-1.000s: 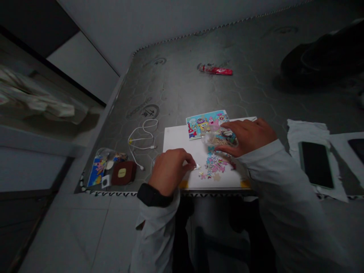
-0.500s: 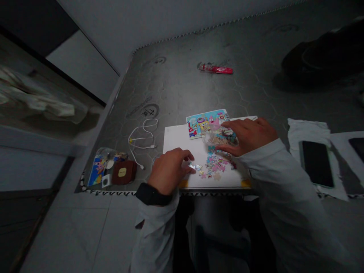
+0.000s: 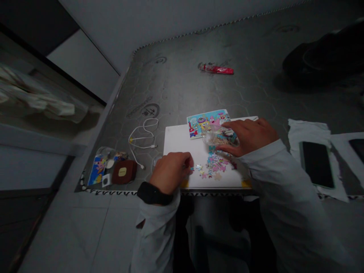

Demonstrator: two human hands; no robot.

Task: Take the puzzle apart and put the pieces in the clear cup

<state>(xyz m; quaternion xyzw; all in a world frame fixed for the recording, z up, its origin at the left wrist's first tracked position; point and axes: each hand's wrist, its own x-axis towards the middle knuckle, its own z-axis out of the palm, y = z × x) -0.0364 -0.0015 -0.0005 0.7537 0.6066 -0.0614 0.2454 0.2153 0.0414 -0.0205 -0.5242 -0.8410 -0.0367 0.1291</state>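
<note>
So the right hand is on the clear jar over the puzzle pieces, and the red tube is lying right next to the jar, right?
Not quite. The right hand does rest on the clear jar above the puzzle pieces, but the head view shows the red tube lying far away, across the grey surface.

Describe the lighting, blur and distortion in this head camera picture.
Head view: dim overall, brightest on the white rectangular board by the hands; the black bundle at far right sinks into shadow; crumpled pale cloth at left is blurred; wide-angle bending curves the mattress edge.
</note>
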